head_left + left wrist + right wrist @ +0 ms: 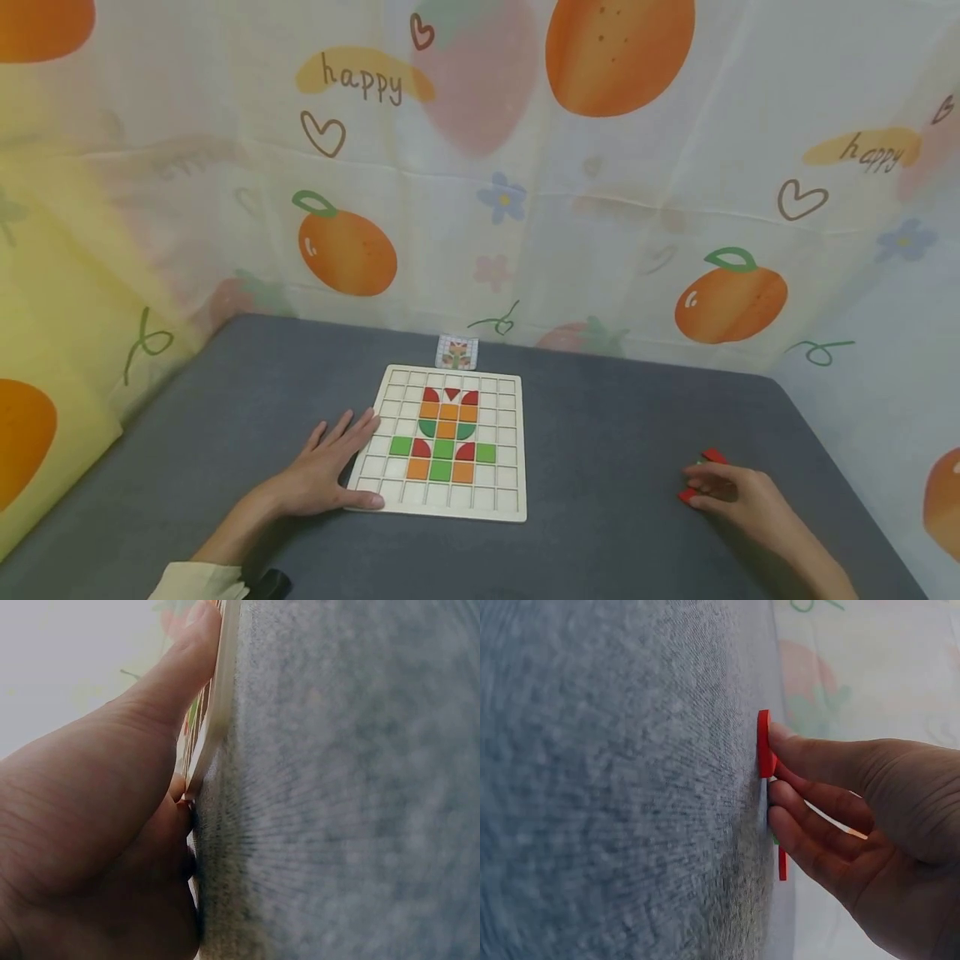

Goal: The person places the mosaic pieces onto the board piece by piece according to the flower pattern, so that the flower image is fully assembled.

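My left hand lies spread over the left edge of a white gridded board, fingers straight, thumb on its near left corner. In the left wrist view the thumb rests along the board's edge. Red, orange and green tiles sit in the grid in a flower-like pattern, with an orange tile near its middle. Far to the right, my right hand pinches a red tile low at the table, thumb against its face. Another red tile lies just beyond the fingers, with a bit of green beside it.
A small pattern card stands behind the board, showing a similar flower. The dark grey table ends at a fruit-printed cloth. A black object shows by the left sleeve at the near edge.
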`<action>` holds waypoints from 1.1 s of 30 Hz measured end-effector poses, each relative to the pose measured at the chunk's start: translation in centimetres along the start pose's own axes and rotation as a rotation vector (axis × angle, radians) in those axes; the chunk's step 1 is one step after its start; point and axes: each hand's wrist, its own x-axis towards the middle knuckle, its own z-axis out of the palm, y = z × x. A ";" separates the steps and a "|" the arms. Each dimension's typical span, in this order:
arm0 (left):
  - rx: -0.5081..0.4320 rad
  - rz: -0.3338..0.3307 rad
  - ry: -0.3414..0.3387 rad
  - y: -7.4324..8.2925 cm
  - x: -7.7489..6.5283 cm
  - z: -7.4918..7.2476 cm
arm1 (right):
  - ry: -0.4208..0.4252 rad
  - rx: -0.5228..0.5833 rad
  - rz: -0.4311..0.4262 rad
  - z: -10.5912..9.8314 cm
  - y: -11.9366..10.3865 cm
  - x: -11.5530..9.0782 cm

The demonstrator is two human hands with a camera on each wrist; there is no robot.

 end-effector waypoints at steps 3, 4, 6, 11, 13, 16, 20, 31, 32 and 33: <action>0.000 0.004 0.008 -0.1 0.0 0.0 | 0.025 -0.002 -0.039 0.2 -0.2 0.2; 0.000 0.006 0.010 -0.1 0.0 0.0 | 0.036 0.001 -0.061 0.3 -0.3 0.3; 0.000 0.009 0.016 -0.2 0.0 0.0 | 0.063 0.010 -0.114 0.5 -0.5 0.6; 0.006 0.011 0.014 -0.2 0.0 0.0 | 0.089 0.041 -0.197 1.2 -1.1 1.4; 0.007 0.008 0.009 -0.2 0.0 0.1 | 0.077 0.042 -0.198 1.4 -1.4 1.6; 0.005 0.001 0.006 -0.1 0.0 0.1 | 0.038 0.029 -0.185 1.4 -2.0 2.1; 0.009 -0.005 0.007 -0.1 0.0 0.2 | -0.011 0.028 -0.186 1.5 -2.9 2.7; -0.002 -0.011 -0.005 -0.1 0.0 0.2 | -0.093 0.119 -0.241 2.5 -5.2 4.8; 0.000 -0.012 -0.005 -0.1 0.0 0.2 | -0.091 0.115 -0.258 2.7 -5.4 5.0; 0.001 -0.012 -0.006 -0.1 0.0 0.2 | -0.091 0.110 -0.269 2.9 -5.6 5.2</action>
